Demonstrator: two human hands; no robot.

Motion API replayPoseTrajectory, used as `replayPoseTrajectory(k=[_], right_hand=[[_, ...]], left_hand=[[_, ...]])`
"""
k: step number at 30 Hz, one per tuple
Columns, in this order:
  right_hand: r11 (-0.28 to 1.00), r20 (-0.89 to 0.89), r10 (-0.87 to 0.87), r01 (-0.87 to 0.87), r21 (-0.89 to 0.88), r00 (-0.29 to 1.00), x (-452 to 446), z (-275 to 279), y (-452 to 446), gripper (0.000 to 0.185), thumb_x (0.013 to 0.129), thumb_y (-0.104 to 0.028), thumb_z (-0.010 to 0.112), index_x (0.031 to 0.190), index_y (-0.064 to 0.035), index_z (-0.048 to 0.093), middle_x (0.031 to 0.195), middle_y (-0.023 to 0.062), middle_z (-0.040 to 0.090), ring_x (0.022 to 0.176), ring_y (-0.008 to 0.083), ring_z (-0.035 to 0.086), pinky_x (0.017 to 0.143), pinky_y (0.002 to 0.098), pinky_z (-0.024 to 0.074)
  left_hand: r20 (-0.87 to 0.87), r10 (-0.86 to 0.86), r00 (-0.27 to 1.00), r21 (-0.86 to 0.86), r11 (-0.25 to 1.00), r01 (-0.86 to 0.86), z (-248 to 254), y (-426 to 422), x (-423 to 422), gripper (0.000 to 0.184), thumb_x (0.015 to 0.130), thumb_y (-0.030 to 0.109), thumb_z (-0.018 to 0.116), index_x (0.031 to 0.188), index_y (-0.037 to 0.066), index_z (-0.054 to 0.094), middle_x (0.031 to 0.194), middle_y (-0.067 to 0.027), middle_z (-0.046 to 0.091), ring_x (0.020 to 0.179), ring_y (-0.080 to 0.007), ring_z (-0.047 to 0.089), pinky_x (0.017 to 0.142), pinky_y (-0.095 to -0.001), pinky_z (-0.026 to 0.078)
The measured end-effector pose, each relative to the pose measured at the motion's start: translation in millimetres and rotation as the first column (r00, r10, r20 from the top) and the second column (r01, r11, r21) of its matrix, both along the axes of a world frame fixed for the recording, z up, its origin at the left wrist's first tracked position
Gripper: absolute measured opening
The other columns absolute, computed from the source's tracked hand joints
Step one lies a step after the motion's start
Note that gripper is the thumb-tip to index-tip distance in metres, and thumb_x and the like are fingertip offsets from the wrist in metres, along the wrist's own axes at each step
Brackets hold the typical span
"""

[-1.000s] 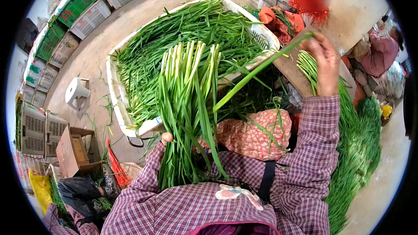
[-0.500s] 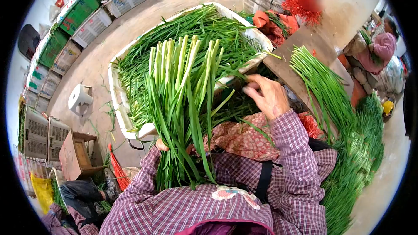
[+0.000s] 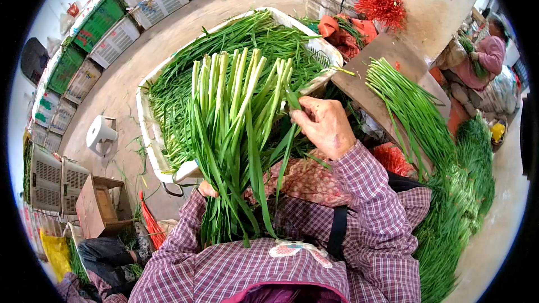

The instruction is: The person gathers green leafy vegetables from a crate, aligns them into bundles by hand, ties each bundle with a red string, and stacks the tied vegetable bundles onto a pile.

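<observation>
My left hand (image 3: 208, 189) is closed around a large bunch of garlic chives (image 3: 227, 129), mostly hidden behind the leaves. The pale stem ends point up and away from me, while the green leaves hang toward my lap. At the bunch's right side, my right hand (image 3: 325, 126) pinches a green chive leaf (image 3: 292, 100) between thumb and fingers. Just beyond the bunch, a white plastic crate (image 3: 147, 129) is filled with more chives. A patterned cloth (image 3: 306, 182) covers my lap beneath my right forearm.
On the right, a bundle of chives (image 3: 401, 101) lies on a brown board (image 3: 359, 78) above a big chive heap (image 3: 449, 230). Red ties (image 3: 382, 7) hang at the back. A white stool (image 3: 102, 133) and cardboard box (image 3: 98, 207) stand left. Another person (image 3: 487, 59) sits far right.
My right hand has moved left to the bunch and closed on a leaf there. The left hand still holds the bunch in nearly the same place.
</observation>
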State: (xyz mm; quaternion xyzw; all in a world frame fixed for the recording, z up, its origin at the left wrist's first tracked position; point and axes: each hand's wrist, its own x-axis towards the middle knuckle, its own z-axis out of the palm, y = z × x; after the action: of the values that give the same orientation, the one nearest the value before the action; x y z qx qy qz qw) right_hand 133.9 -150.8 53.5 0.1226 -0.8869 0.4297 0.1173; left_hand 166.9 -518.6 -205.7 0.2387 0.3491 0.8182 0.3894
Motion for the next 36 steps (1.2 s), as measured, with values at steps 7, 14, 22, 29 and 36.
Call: replayPoseTrajectory(k=[7, 14, 22, 29, 36], right_hand=[[0.964, -0.348, -0.187, 0.239, 0.113, 0.919, -23, 11, 43, 0.017, 0.081, -0.008, 0.061, 0.094, -0.0019, 0.07, 0.088, 0.0166, 0.069, 0.074, 0.0289, 0.067, 0.07, 0.0376, 0.0537], [0.857, -0.151, -0.484, 0.501, 0.118, 0.862, -37, 12, 106, 0.028, 0.081, -0.022, 0.069, 0.102, -0.0021, 0.068, 0.087, 0.0152, 0.068, 0.077, 0.0308, 0.065, 0.072, 0.0393, 0.052], [0.987, 0.376, -0.133, 0.088, 0.134, 0.917, 9, -30, 61, 0.074, 0.082, -0.046, 0.065, 0.132, 0.0057, 0.045, 0.125, 0.0258, 0.054, 0.109, 0.0375, 0.058, 0.093, 0.0414, 0.0469], [0.624, 0.339, 0.635, -0.203, -0.755, 0.694, 10, -42, -6, 0.106, 0.079, -0.065, 0.063, 0.149, -0.0019, 0.014, 0.148, 0.0143, 0.031, 0.129, 0.0248, 0.041, 0.105, 0.0391, 0.0355], [0.654, 0.076, 0.339, -0.177, -0.736, 0.938, 1, -32, -43, 0.12, 0.065, -0.057, 0.08, 0.145, 0.0015, 0.013, 0.141, 0.0166, 0.034, 0.131, 0.0268, 0.034, 0.111, 0.038, 0.0266]], left_hand=[[-0.005, -0.011, 1.0, -0.017, 1.0, 0.011, -2, 0, 1, 0.088, 0.064, 0.035, 0.082, 0.136, 0.001, 0.044, 0.13, -0.0196, 0.053, 0.115, -0.0351, 0.056, 0.1, -0.0483, 0.043], [-0.034, -0.006, 0.999, -0.048, 0.999, 0.005, -5, -10, 2, 0.086, 0.064, 0.032, 0.082, 0.135, 0.001, 0.047, 0.13, -0.0192, 0.054, 0.116, -0.0351, 0.055, 0.101, -0.0483, 0.042], [-0.132, 0.021, 0.991, -0.118, 0.992, -0.037, -31, -28, -7, 0.083, 0.064, 0.029, 0.083, 0.133, 0.0, 0.049, 0.129, -0.0187, 0.055, 0.117, -0.0351, 0.054, 0.103, -0.0483, 0.04], [0.076, 0.337, 0.938, -0.374, 0.882, -0.286, 126, 63, -11, 0.069, 0.062, 0.016, 0.076, 0.125, -0.001, 0.054, 0.115, -0.0142, 0.064, 0.102, -0.0253, 0.062, 0.092, -0.0386, 0.048], [-0.228, 0.456, 0.86, -0.517, 0.692, -0.504, 222, 158, -22, 0.05, 0.068, 0.005, 0.073, 0.115, -0.001, 0.057, 0.103, -0.0074, 0.064, 0.092, -0.0164, 0.061, 0.083, -0.0298, 0.049]])
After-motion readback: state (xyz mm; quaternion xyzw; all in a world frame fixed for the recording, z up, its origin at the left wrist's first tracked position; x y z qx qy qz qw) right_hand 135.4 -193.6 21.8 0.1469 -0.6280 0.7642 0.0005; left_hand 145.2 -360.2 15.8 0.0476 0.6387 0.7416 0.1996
